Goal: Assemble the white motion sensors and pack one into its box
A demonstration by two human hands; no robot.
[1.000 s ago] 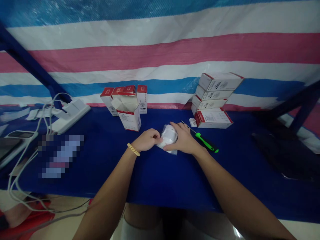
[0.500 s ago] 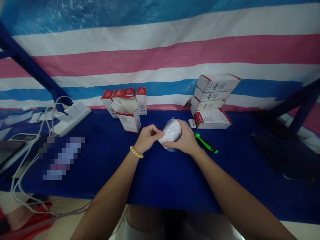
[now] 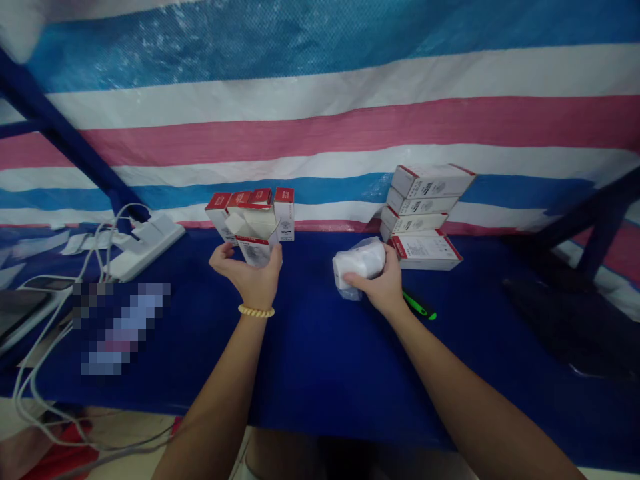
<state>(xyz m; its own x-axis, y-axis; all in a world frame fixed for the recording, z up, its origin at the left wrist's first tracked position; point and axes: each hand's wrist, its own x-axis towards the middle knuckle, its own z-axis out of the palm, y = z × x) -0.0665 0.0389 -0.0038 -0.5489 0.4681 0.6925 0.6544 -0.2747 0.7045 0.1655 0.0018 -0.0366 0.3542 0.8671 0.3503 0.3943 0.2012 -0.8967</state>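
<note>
Right of centre, just above the blue desk (image 3: 310, 360): bagged device (image 3: 359, 261), white and rounded inside clear plastic, lying on its side, clasped from below and behind by the right hand (image 3: 383, 288), grip closed round it with the thumb across the near face. Half a second earlier pinched between both hands at the middle of the desk; now carried by the right alone, raised a little and shifted right and farther off. Left hand (image 3: 251, 275) gone from it to the open box (image 3: 255, 241) left of centre, grip curled about the lower part, thumb on one side and fingers on the other, top flaps standing up; cannot tell whether lifted clear of the desk or standing on it. By the look of it, two-handed fiddling with the bag over: bag and box apart, one to each hand. Yellow bracelet (image 3: 256, 311) on the left wrist. Just behind the open box, row of red-topped boxes (image 3: 250, 199) against the backdrop. Just right of the device, stack of flat boxes (image 3: 425, 203). Near the right wrist and partly hidden by it, green-handled screwdriver (image 3: 419, 305) flat on the desk. Far left, white power strip (image 3: 145, 243) with grey cables (image 3: 30, 373) trailing off the near edge. Behind everything, striped tarp (image 3: 320, 120).
</note>
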